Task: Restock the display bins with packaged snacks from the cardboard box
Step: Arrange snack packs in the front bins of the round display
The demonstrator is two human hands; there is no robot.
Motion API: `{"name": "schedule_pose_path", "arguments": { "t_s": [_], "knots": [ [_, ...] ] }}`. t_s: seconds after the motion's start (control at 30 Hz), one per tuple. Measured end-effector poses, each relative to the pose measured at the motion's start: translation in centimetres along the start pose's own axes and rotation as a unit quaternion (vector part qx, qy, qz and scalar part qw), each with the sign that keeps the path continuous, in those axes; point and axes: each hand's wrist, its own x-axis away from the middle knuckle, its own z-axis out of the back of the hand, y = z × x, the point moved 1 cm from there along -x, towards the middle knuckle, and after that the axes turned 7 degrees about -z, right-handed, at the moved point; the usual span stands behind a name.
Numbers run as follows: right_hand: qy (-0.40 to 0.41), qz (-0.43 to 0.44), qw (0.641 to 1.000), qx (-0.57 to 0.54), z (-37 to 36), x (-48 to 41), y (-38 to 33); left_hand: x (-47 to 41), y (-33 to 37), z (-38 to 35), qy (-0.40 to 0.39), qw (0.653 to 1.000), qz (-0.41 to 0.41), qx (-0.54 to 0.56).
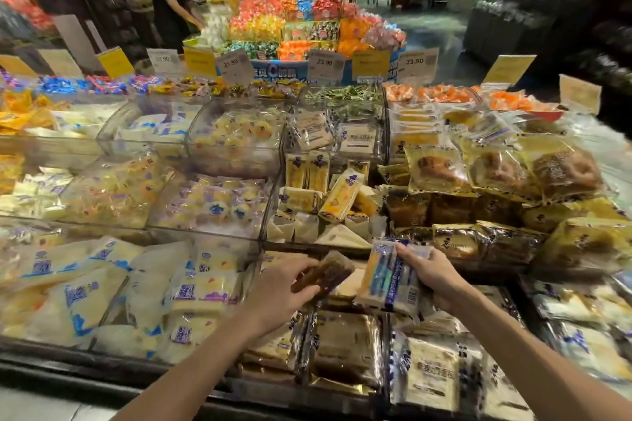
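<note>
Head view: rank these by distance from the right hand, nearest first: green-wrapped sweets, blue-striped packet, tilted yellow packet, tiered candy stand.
1. Blue-striped packet: gripped in the right hand itself.
2. Tilted yellow packet: straight ahead, just beyond the hand.
3. Green-wrapped sweets: far back row, slightly to the left.
4. Tiered candy stand: farthest, across the aisle.

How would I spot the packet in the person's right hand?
Find the clear display bins of wrapped cakes, then look at the near edge, just right of centre. There the right hand grips a pale packet above the bins. Blue stripes and a barcode set it apart from the brown packet in the left hand.
</note>
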Motion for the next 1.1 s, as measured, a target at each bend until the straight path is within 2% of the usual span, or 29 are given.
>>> {"name": "schedule_pose_path", "arguments": {
  "t_s": [0.07, 0.13, 0.27, 0.33, 0.43, 0.53, 0.6, 0.67, 0.73, 0.8, 1.0, 1.1],
  "knots": [
    [0.031, -0.003, 0.999, -0.011, 0.8, -0.1, 0.4, 1.1, -0.6, -2.5, -0.05, 0.989, -0.11, -0.09],
    [0.058, 0.0, 0.998, -0.001, 1.6, -0.2, 0.8, 2.0, -1.6, -5.5, -0.085, 0.96, -0.212, -0.159],
    [0.073, -0.006, 0.997, -0.021, 2.7, 0.2, 1.4, 2.6, -1.6, -9.7, -0.09, 0.923, -0.32, -0.192],
    [0.071, -0.011, 0.997, -0.029, 3.0, 0.6, 1.7, 2.7, -1.1, -10.8, -0.094, 0.91, -0.348, -0.207],
    [0.066, -0.013, 0.997, -0.038, 3.1, 0.9, 2.1, 2.9, -1.5, -11.7, -0.13, 0.899, -0.355, -0.22],
    [0.057, -0.024, 0.997, -0.046, 3.1, 1.5, 2.5, 2.9, -0.9, -11.6, -0.189, 0.912, -0.298, -0.208],
    [0.054, -0.028, 0.997, -0.047, 3.2, 1.7, 2.7, 2.2, 0.2, -11.1, -0.197, 0.937, -0.233, -0.168],
    [0.047, -0.032, 0.997, -0.056, 3.1, 1.8, 2.7, 1.2, 1.2, -10.3, -0.161, 0.966, -0.166, -0.113],
    [0.031, -0.04, 0.997, -0.063, 2.9, 2.0, 2.6, 0.0, 1.7, -9.5, -0.085, 0.974, -0.185, -0.099],
    [0.014, -0.047, 0.997, -0.067, 2.5, 2.2, 2.5, -1.0, 2.1, -9.3, -0.05, 0.963, -0.235, -0.125],
    [-0.015, -0.058, 0.994, -0.092, 1.0, 2.8, 2.2, -2.1, 4.2, -9.6, -0.036, 0.914, -0.356, -0.191],
    [-0.014, -0.071, 0.994, -0.078, 1.3, 2.6, 2.4, -1.9, 4.4, -9.4, 0.002, 0.916, -0.37, -0.153]
  ]
}}
